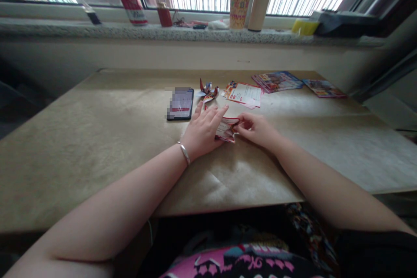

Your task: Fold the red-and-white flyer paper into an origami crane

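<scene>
Sitting close to the near edge of the table (97, 139), the person has both forearms stretched forward across its brown paper cover, and the hands meet a little right of the middle. The left hand (203, 132) lies palm down, its wrist low on the surface and a silver bracelet (185, 154) around it. Its fingers (213, 115) are extended and slightly fanned, pointing far and right, and they press flat on the left part of the folded paper (226, 129). The right hand (257, 130) comes in from the right with its knuckles raised. Its thumb and forefinger are drawn together, pinching the paper's right edge, and the other fingers are curled under. That folded paper is a small red and white printed piece. It lies on the table between the two hands, touching both and partly hidden under the left fingers.

Just beyond the left hand lies a dark phone (180, 103), face up. To the right of the phone stands a small folded paper figure (208, 90) with pointed tips. A white leaflet (246, 94) lies just right of the figure. Farther right, near the far edge, there are two more colourful flyers (276, 81), well apart from the hands.

Along the windowsill (65, 30) at the far side stand a red can (133, 7), a small red jar (164, 15) and a patterned paper cup (240, 6).
</scene>
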`<state>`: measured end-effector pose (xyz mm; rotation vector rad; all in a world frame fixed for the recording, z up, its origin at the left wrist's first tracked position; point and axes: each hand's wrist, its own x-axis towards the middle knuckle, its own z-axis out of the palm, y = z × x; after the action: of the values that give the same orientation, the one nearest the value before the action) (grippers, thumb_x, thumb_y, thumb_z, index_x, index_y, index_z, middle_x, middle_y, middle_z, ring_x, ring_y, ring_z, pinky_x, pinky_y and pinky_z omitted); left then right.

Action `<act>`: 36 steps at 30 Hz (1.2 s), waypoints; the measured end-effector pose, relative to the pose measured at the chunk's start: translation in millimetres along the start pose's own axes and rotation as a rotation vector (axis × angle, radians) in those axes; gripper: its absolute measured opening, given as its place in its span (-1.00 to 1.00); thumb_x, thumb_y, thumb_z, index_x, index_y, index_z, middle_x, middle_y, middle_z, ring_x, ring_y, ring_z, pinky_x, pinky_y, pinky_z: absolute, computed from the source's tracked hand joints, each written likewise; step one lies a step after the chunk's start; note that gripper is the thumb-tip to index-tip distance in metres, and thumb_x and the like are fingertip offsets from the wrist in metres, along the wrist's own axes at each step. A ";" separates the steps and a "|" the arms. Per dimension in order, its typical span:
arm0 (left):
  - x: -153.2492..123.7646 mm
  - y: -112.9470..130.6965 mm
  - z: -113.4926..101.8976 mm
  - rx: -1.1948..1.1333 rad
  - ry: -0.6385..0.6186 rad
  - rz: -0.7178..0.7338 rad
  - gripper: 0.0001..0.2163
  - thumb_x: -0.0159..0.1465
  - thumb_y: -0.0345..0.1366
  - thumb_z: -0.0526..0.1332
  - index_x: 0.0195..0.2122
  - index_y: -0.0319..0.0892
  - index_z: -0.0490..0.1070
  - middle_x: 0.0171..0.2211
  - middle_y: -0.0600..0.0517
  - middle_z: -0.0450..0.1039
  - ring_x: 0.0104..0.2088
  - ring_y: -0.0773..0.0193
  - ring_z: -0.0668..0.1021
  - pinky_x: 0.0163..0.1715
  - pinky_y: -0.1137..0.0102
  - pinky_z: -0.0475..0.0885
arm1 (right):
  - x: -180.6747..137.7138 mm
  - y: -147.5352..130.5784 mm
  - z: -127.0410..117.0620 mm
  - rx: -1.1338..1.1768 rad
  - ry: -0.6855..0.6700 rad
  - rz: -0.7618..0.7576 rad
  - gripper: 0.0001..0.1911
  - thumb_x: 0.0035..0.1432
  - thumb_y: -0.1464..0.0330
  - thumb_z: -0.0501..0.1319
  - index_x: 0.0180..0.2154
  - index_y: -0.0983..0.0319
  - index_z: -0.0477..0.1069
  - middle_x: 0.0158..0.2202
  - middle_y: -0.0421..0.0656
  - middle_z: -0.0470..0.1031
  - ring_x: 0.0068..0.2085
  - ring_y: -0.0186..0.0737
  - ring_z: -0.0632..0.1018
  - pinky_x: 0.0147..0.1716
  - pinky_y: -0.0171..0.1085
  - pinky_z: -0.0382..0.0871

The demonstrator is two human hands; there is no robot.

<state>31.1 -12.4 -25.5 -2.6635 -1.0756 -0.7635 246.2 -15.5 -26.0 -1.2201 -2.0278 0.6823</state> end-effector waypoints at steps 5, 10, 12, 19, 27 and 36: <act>0.1 1.9 -1.0 0.024 -0.008 -0.001 -0.24 0.16 0.03 0.27 0.29 -0.29 0.13 0.02 -0.22 0.41 0.07 -0.08 0.45 0.33 -0.08 -0.10 | 0.2 -2.5 2.1 -0.245 -0.028 0.032 -0.84 0.06 0.26 0.25 -0.36 0.23 0.48 -0.49 -0.21 0.49 -0.48 -0.33 0.43 -0.48 -0.34 0.22; -0.7 1.1 0.6 0.003 0.014 0.008 -0.23 0.15 0.07 0.27 0.30 -0.24 0.12 0.04 -0.18 0.38 0.08 -0.06 0.41 0.32 -0.07 -0.06 | 1.5 -0.4 3.9 -0.254 -0.019 0.027 -0.81 0.10 0.25 0.23 -0.33 0.23 0.51 -0.48 -0.20 0.50 -0.48 -0.33 0.42 -0.46 -0.33 0.21; -1.1 1.1 2.0 -0.003 0.029 0.004 -0.21 0.15 0.08 0.27 0.30 -0.24 0.11 0.08 -0.18 0.35 0.11 -0.06 0.38 0.33 -0.05 -0.06 | 1.8 0.5 4.2 -0.223 0.038 0.039 -0.83 0.09 0.26 0.24 -0.38 0.24 0.49 -0.48 -0.20 0.51 -0.48 -0.33 0.43 -0.46 -0.33 0.22; -0.8 4.2 -1.1 -0.036 0.073 -0.082 -0.37 0.16 -0.05 0.30 0.19 -0.24 0.22 0.10 -0.19 0.34 0.11 -0.04 0.36 0.20 0.06 0.18 | 0.6 -3.2 2.0 -0.129 0.193 0.042 -0.83 0.07 0.27 0.27 -0.49 0.22 0.44 -0.50 -0.21 0.53 -0.50 -0.34 0.45 -0.45 -0.33 0.27; 2.0 2.4 -2.7 -0.046 0.126 -0.192 -0.53 0.10 -0.13 0.38 0.00 -0.16 0.34 -0.08 -0.08 0.49 -0.01 0.01 0.45 0.03 0.15 0.28 | -2.8 -6.9 -1.4 -0.021 0.195 -0.040 -0.80 0.14 0.24 0.23 -0.31 0.22 0.55 -0.43 -0.17 0.59 -0.45 -0.31 0.51 -0.41 -0.32 0.35; 2.0 -4.4 2.6 -0.159 0.184 -0.174 -0.50 0.11 -0.18 0.40 0.04 -0.13 0.30 -0.13 -0.02 0.53 -0.05 0.07 0.53 0.25 -0.01 0.09 | -3.4 -10.7 -1.7 0.033 0.121 -0.120 -0.77 0.16 0.33 0.16 -0.17 0.19 0.53 -0.26 -0.13 0.59 -0.31 -0.28 0.55 -0.36 -0.32 0.44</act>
<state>30.3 -7.1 -26.9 -2.5842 -1.2558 -1.1476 242.8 -23.0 -18.1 -1.0845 -1.9641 0.5676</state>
